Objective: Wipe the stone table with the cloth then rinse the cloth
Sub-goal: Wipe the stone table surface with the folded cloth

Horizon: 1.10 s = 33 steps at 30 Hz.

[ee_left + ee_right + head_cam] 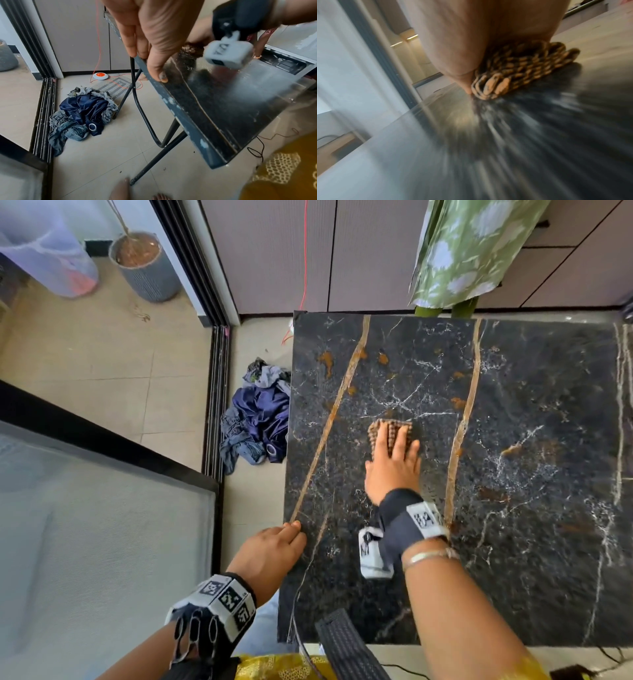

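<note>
A black stone table [513, 440] with gold veins carries several orange-brown stains [325, 361] toward its far side. My right hand [399, 450] lies flat on a brown knobbly cloth [383, 429] near the table's middle and presses it down with straight fingers. The right wrist view is blurred by motion and shows the palm [471, 33] on the cloth [522, 70] over the dark stone [539, 135]. My left hand [274, 549] pinches the table's left edge; in the left wrist view this hand [154, 40] has its thumb on top of the table [231, 101] and its fingers underneath.
A heap of blue clothes [257, 419] lies on the floor left of the table, beside the sliding-door track [215, 398]. An orange cable runs to a round socket [100, 76] on the floor. Black folding legs [145, 121] stand under the table. Green patterned fabric [472, 251] hangs behind it.
</note>
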Available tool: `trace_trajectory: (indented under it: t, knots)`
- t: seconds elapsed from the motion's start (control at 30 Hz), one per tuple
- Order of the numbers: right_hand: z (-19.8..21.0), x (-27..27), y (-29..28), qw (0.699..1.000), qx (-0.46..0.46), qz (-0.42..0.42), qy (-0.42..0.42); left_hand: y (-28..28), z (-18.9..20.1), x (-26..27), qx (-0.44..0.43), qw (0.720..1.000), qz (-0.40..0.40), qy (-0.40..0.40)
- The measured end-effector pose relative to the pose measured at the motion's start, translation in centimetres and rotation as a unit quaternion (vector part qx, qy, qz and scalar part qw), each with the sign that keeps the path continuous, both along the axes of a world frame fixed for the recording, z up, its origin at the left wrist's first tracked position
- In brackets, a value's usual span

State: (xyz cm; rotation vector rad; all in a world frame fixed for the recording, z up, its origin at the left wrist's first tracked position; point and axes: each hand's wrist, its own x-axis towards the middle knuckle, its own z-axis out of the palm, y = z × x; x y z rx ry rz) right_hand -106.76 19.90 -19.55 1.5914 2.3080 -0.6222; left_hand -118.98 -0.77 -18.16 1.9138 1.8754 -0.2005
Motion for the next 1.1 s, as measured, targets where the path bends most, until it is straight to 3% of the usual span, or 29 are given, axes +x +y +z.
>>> trace_trajectory:
  t: [0.1,0.23,0.33,0.43,0.5,0.6,0.7,0.77,0.83,0.97,1.03,1.1]
  knots:
    - [0.0,-4.4,2.9,1.0,-0.009,0.012,-0.001,0.5,0.2,-0.1,0.046,0.999,0.015,-0.019]
    - [-0.1,-9.8,1.3,0.979,-0.016,0.202,0.027,1.1,0.6,0.1,0.064,0.998,0.0,0.009]
    - [-0.3,-10.3,-2.0,0.96,-0.007,0.277,0.036,1.8,0.7,0.0,-0.006,0.998,0.037,0.058]
    - [-0.9,-7.1,-3.2,0.966,-0.004,0.255,0.044,2.4,0.7,-1.2,-0.094,0.991,0.064,0.068]
    - [-0.7,-4.1,-2.0,0.985,-0.008,0.171,0.033,2.6,0.7,-1.4,-0.128,0.988,0.06,0.061]
    - [-0.4,-2.3,2.0,1.0,0.014,0.021,0.005,2.7,0.4,-1.5,-0.118,0.99,0.064,0.045]
    - [-0.1,-4.8,6.1,0.999,0.017,-0.033,-0.016,3.1,0.6,-2.1,-0.116,0.991,0.056,0.036]
    - [-0.1,-7.6,7.4,1.0,0.013,0.008,-0.015,3.5,1.1,-2.5,-0.117,0.991,0.039,0.043]
    - [-0.1,-10.3,6.9,0.995,0.014,0.103,-0.004,4.1,1.7,-2.9,-0.106,0.993,0.025,0.049]
    - [-0.4,-12.0,1.9,0.962,0.009,0.271,0.018,5.2,2.6,-2.7,-0.126,0.988,0.004,0.094]
    - [-0.6,-10.1,-0.3,0.955,0.012,0.292,0.041,5.4,1.9,-2.3,-0.1,0.99,0.016,0.095]
    - [-1.0,-7.4,-0.9,0.968,0.001,0.248,0.047,5.6,1.4,-2.2,-0.108,0.989,0.003,0.099]
